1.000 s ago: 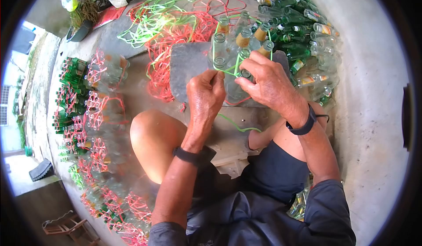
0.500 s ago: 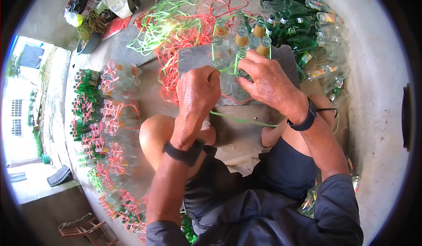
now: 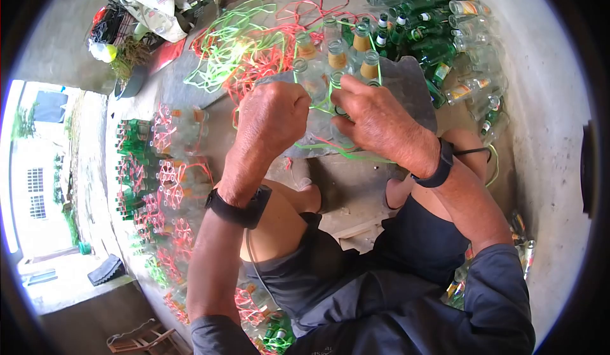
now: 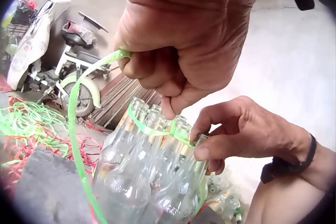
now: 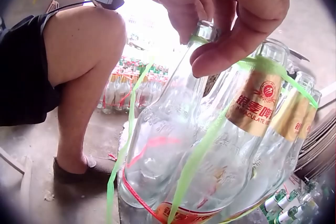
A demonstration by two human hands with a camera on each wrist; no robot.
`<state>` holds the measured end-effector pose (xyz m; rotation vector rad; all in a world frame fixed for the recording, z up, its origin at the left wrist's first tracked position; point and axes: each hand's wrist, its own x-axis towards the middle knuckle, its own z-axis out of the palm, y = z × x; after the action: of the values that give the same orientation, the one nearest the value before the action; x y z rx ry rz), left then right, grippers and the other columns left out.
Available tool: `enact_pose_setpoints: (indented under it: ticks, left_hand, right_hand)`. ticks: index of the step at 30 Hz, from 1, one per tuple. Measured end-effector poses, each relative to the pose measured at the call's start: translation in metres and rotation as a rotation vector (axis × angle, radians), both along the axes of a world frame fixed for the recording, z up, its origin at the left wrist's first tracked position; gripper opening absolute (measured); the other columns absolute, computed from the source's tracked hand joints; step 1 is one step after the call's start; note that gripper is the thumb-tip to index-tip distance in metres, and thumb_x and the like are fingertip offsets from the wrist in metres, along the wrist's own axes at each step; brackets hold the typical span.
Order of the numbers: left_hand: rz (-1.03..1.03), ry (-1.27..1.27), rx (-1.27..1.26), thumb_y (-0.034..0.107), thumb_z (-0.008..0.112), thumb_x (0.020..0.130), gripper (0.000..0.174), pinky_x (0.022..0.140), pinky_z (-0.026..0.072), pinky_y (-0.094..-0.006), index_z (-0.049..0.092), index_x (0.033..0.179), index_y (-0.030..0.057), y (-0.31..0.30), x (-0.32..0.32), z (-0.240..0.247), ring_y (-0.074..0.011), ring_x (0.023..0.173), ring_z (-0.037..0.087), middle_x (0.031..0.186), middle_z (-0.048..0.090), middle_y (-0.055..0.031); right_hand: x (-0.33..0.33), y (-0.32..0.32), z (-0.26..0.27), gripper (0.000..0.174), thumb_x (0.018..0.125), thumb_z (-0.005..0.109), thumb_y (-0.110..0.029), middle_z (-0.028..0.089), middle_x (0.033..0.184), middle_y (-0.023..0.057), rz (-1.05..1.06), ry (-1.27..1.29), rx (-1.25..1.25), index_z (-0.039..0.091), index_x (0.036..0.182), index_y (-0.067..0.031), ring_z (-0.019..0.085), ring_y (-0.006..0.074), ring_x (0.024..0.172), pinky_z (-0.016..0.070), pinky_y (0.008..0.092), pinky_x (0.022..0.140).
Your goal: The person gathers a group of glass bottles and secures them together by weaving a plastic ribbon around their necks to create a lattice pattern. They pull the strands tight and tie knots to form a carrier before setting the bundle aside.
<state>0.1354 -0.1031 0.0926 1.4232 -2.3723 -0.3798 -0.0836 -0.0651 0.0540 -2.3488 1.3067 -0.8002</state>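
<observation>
We are viewing the left hand point(image 3: 272, 119), its curled fingers gripping a green strap point(image 4: 76, 140); the right hand point(image 3: 380, 120) is pinching a clear bottle point(image 5: 163, 121) by its neck. The bottle bundle point(image 4: 123, 182) is standing on a dark slab point(image 3: 416, 94), tangled straps point(image 3: 238, 44) and loose bottles point(image 3: 422, 18) lying around.

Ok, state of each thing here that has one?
clear bottles: upright, uncapped, bunched
right hand: pinching a bottle neck
green strap: looped around bottle necks
left hand: curled, gripping green strap
red strap: around the bottles' lower bodies
strap pile: tangled, loose
scooter: standing

Clear glass bottles point(image 5: 226, 163) upright, clustered; green strap point(image 5: 265, 66) round necks.
</observation>
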Motion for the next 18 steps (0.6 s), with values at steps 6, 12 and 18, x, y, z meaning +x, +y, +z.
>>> enact_pose_setpoints:
  ticks: [6, 12, 18]
  left_hand:
    - [-0.099, -0.068, -0.053, 0.016, 0.07, 0.091, 0.013, 0.065, 0.0558, -0.045, 0.077, 0.086, 0.006, -0.018, -0.003, 0.002, -0.0374, 0.068, 0.071, 0.073, 0.068, -0.0186]
    - [-0.186, -0.12, -0.03, 0.019, 0.073, 0.091, 0.014, 0.067, 0.0561, -0.045, 0.079, 0.09, 0.0069, -0.045, -0.005, 0.001, -0.0388, 0.072, 0.071, 0.078, 0.071, -0.0177]
    - [-0.262, -0.038, 0.283, 0.017, 0.077, 0.09, 0.017, 0.065, 0.0541, -0.0344, 0.082, 0.094, 0.0008, -0.077, -0.002, -0.004, -0.0116, 0.062, 0.064, 0.07, 0.073, -0.0109]
  right_hand:
    - [0.002, 0.001, 0.004, 0.026, 0.085, 0.078, -0.006, 0.061, 0.106, 0.0179, -0.008, 0.037, 0.019, 0.067, 0.107, 0.0017, 0.07, 0.043, 0.093, 0.0584, 0.0498, 0.078]
    - [0.002, 0.002, 0.002, 0.023, 0.085, 0.078, -0.005, 0.061, 0.104, 0.0178, 0.001, -0.007, 0.003, 0.066, 0.104, 0.0019, 0.069, 0.0432, 0.089, 0.0585, 0.0491, 0.076]
    - [0.003, 0.002, 0.004, 0.014, 0.086, 0.076, -0.006, 0.06, 0.096, 0.0196, 0.015, -0.047, -0.03, 0.065, 0.092, 0.0007, 0.07, 0.043, 0.083, 0.0583, 0.05, 0.071]
